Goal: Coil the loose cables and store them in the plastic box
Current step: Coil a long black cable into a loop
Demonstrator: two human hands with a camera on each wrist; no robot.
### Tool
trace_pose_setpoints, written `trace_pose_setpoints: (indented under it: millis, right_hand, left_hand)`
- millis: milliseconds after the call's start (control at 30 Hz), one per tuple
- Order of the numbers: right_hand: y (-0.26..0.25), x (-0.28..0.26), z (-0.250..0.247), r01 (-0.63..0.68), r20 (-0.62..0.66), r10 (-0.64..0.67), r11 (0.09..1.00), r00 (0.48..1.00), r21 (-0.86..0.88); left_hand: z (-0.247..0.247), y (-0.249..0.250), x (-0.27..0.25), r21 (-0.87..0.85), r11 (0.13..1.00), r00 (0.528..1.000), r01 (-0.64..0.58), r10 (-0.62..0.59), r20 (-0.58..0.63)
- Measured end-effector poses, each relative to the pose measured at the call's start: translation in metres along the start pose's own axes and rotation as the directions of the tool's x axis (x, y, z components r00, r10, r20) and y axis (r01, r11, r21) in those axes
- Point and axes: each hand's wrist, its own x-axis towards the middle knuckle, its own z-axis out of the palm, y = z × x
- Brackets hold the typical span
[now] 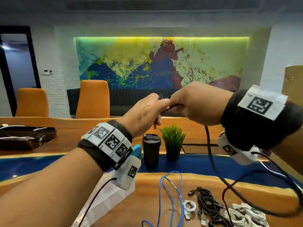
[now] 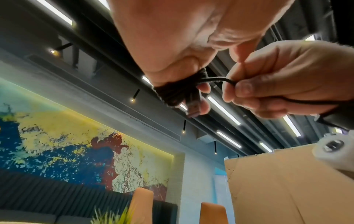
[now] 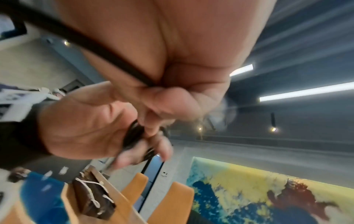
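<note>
Both hands are raised above the table. My left hand (image 1: pixel 152 110) holds a black cable whose turns are wound into a small coil (image 2: pixel 175 91) around its fingers, and the cable's plug (image 2: pixel 193 109) sticks out beyond the coil. My right hand (image 1: pixel 178 106) pinches the free strand of the black cable (image 2: pixel 216 79) right beside the coil. The rest of the black cable (image 1: pixel 209 145) hangs down from the right hand and loops off to the right. The clear plastic box (image 1: pixel 105 200) stands on the table below my left wrist, partly hidden by it.
Loose on the wooden table (image 1: pixel 147 202) lie a blue cable (image 1: pixel 172 194), a small white cable (image 1: pixel 190 205), a black bundle (image 1: pixel 206 202) and pale braided cables (image 1: pixel 242 213). Behind them stand a black tumbler (image 1: pixel 151 149) and a potted plant (image 1: pixel 173 141). A dark tray (image 1: pixel 24 138) sits far left and a cardboard box (image 1: pixel 293 82) on the right.
</note>
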Motion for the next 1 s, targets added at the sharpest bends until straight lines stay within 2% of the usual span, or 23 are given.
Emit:
trace_pose_setpoints:
  millis: [67,133,167,233,300,367,433,467,500,533,567,600,633,667,700,767,833,867,933,1000]
  right_hand:
    - [0.014,0.004,-0.002,-0.028,-0.061,0.025,0.999,0.998,-0.036]
    - [0.027,0.008,0.002,-0.061,-0.117,0.054,0.997,0.992,-0.056]
    - [0.033,0.009,0.006,-0.073,-0.15,0.066,0.996,0.987,-0.041]
    - [0.035,0.009,0.019,-0.106,-0.185,0.12,0.991,0.975,0.086]
    - [0.026,0.006,0.036,-0.167,-0.116,0.197,0.96,0.974,0.223]
    - [0.012,0.003,0.055,-0.201,-0.028,0.218,0.937,0.976,0.286]
    - [0.0,-0.001,0.067,-0.209,0.047,0.205,0.92,0.978,0.332]
    - [-0.005,-0.004,0.069,-0.205,0.1,0.182,0.923,0.978,0.324]
    - [-0.011,-0.008,0.07,-0.192,0.166,0.146,0.929,0.975,0.315]
    - [-0.017,-0.012,0.07,-0.172,0.227,0.102,0.934,0.968,0.314]
    - [-0.024,-0.016,0.068,-0.145,0.261,0.059,0.935,0.964,0.325]
    - [-0.03,-0.021,0.062,-0.119,0.263,0.028,0.935,0.964,0.334]
    - [-0.033,-0.023,0.055,-0.084,0.221,0.009,0.94,0.975,0.332]
    - [-0.032,-0.023,0.046,-0.046,0.151,-0.002,0.949,0.989,0.311]
    - [-0.028,-0.022,0.036,-0.026,0.072,0.005,0.955,0.997,0.296]
    - [-0.011,-0.018,0.018,-0.038,-0.066,0.061,0.95,0.996,0.311]
    - [0.01,-0.012,0.012,-0.053,-0.169,0.109,0.951,0.98,0.304]
    - [0.02,-0.008,0.014,-0.065,-0.203,0.13,0.952,0.97,0.3]
    - [0.033,-0.004,0.024,-0.103,-0.225,0.182,0.941,0.957,0.322]
    - [0.039,-0.002,0.039,-0.143,-0.22,0.233,0.923,0.947,0.358]
  left_hand:
    - [0.0,0.001,-0.008,0.005,1.0,0.993,0.015,-0.016,0.119]
    - [0.003,0.001,-0.014,-0.192,0.977,0.985,0.091,-0.06,0.161]
    - [0.003,0.004,-0.016,-0.371,0.916,0.982,0.153,-0.099,0.159]
    - [0.003,0.014,-0.019,-0.695,0.681,0.973,0.231,-0.151,0.175]
    - [0.0,0.017,-0.017,-0.858,0.466,0.974,0.218,-0.158,0.162]
    - [-0.001,0.018,-0.015,-0.914,0.374,0.981,0.158,-0.166,0.102]
    - [-0.001,0.016,-0.01,-0.942,0.331,0.979,0.064,-0.201,-0.004]
    - [-0.002,0.012,-0.007,-0.936,0.352,0.973,0.022,-0.223,-0.061]
    - [-0.003,0.006,-0.004,-0.884,0.468,0.959,-0.017,-0.243,-0.147]
    - [-0.004,0.0,-0.002,-0.754,0.656,0.939,-0.039,-0.234,-0.252]
    - [-0.006,-0.007,0.0,-0.529,0.848,0.925,-0.044,-0.165,-0.342]
    - [-0.008,-0.013,0.0,-0.27,0.962,0.932,-0.048,-0.054,-0.36]
    - [-0.008,-0.017,-0.001,-0.045,0.997,0.949,-0.06,0.043,-0.313]
    - [-0.007,-0.02,-0.003,0.103,0.992,0.966,-0.076,0.099,-0.238]
    - [-0.006,-0.023,-0.006,0.174,0.982,0.981,-0.076,0.105,-0.164]
    - [-0.007,-0.025,-0.012,0.183,0.983,0.999,-0.009,0.018,-0.051]
    - [-0.009,-0.026,-0.019,0.121,0.992,0.997,0.044,-0.051,0.06]
    - [-0.01,-0.024,-0.022,0.053,0.997,0.991,0.06,-0.066,0.117]
    - [-0.008,-0.016,-0.027,-0.196,0.975,0.981,0.109,-0.073,0.181]
    - [-0.006,-0.008,-0.031,-0.515,0.839,0.98,0.179,-0.104,0.17]
